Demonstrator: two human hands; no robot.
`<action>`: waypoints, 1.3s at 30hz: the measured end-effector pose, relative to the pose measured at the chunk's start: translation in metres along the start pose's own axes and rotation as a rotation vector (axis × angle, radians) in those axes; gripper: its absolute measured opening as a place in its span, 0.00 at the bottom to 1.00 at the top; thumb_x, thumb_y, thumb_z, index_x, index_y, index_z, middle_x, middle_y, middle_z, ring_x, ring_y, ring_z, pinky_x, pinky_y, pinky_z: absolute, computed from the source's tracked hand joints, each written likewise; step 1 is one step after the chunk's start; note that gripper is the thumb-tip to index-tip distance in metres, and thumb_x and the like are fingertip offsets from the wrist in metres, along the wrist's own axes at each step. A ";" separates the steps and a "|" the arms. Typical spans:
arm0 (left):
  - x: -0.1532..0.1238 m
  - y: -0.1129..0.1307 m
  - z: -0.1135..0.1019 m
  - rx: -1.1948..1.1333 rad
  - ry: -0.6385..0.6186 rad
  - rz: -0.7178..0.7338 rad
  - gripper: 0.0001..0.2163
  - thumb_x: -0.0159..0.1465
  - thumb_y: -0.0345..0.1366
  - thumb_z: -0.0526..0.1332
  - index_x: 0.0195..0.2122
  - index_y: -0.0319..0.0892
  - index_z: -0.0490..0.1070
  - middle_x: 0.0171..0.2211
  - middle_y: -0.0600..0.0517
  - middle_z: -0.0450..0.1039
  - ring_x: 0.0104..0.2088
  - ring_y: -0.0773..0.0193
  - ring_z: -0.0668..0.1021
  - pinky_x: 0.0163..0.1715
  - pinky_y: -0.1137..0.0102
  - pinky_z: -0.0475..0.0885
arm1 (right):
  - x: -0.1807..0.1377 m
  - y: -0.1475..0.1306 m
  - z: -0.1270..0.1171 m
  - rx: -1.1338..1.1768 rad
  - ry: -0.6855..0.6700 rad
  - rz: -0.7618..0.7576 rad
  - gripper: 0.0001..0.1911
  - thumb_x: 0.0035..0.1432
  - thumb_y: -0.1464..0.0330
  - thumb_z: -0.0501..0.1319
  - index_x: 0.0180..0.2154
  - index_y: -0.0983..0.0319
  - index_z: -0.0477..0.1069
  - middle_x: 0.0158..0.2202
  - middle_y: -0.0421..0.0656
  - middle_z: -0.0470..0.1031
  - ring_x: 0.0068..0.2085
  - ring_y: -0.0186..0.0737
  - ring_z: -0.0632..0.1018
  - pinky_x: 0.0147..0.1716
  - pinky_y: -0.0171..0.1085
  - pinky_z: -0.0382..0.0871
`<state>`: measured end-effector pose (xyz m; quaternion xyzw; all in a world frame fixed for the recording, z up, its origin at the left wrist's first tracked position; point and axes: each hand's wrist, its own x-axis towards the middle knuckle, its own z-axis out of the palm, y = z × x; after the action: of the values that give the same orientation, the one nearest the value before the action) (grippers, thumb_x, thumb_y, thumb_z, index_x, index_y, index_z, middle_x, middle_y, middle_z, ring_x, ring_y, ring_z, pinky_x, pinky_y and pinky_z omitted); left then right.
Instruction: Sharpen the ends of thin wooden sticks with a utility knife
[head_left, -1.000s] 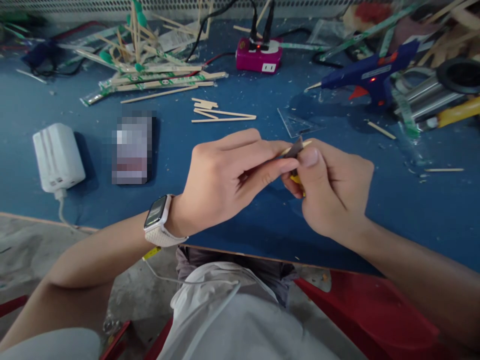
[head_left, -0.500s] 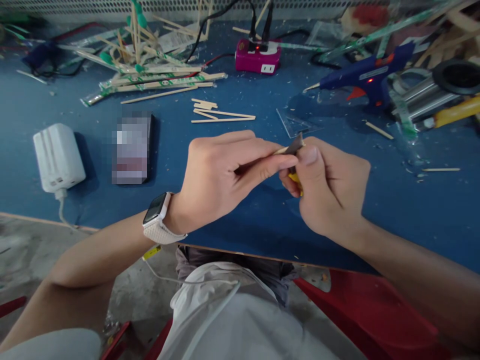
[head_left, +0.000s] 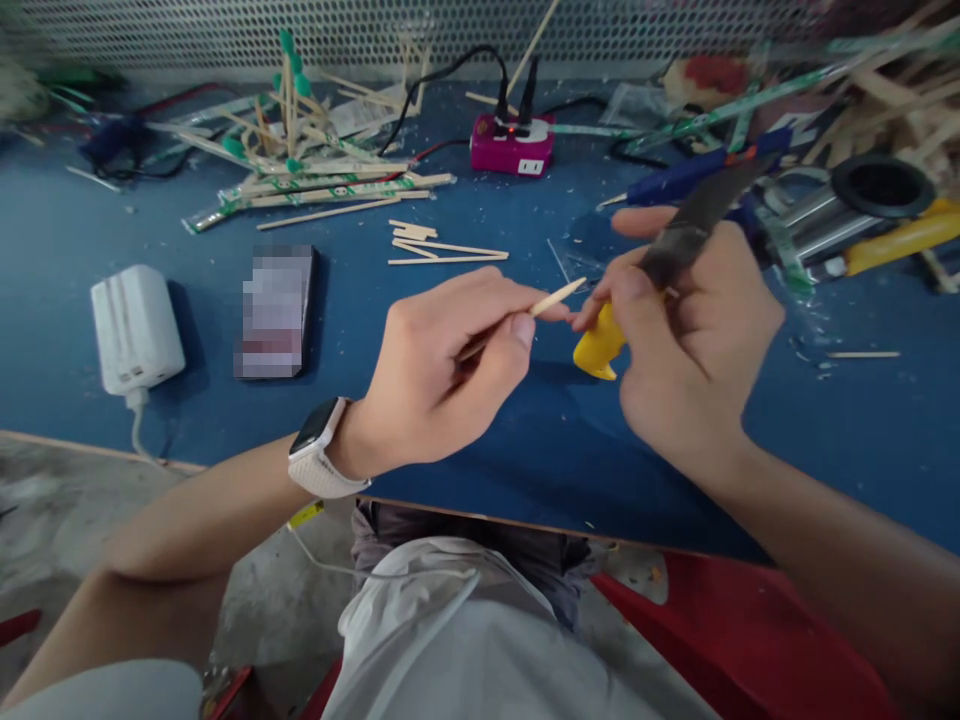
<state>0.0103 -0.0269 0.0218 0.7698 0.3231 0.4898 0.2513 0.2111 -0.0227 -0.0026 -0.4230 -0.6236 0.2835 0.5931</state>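
Between thumb and fingers, my left hand (head_left: pixel 450 365) pinches a thin wooden stick (head_left: pixel 559 297) whose pointed tip sticks out to the right. My right hand (head_left: pixel 690 350) grips a knife with a yellow handle (head_left: pixel 598 345) and a dark, wide blade (head_left: pixel 686 235). The blade points up and right, apart from the stick. Part of the handle is hidden by my fingers. Just beyond my hands, several short cut sticks (head_left: pixel 450 252) lie on the blue table (head_left: pixel 480 440).
A blue glue gun (head_left: pixel 667 185) and a metal cylinder with a black rim (head_left: pixel 881 190) are at the right. A purple power adapter (head_left: pixel 510 147) stands at the back beside bundled chopsticks (head_left: pixel 337 185). A phone (head_left: pixel 276 310) and a white power bank (head_left: pixel 137 330) lie at the left.
My right hand has moved right, and the knife has come away from the stick, its blade now turned up and right. My left hand has drawn slightly left, baring the stick's tip.
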 end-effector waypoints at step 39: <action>0.000 -0.011 0.004 0.094 -0.031 0.052 0.08 0.77 0.35 0.62 0.43 0.39 0.80 0.22 0.60 0.70 0.18 0.79 0.64 0.19 0.80 0.57 | -0.006 0.000 -0.007 -0.312 -0.244 -0.341 0.17 0.81 0.62 0.50 0.50 0.57 0.78 0.36 0.45 0.77 0.38 0.44 0.78 0.38 0.44 0.70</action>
<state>0.0108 -0.0205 0.0127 0.7965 0.3216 0.4684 0.2069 0.2173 -0.0291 -0.0052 -0.3609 -0.7890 0.1289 0.4803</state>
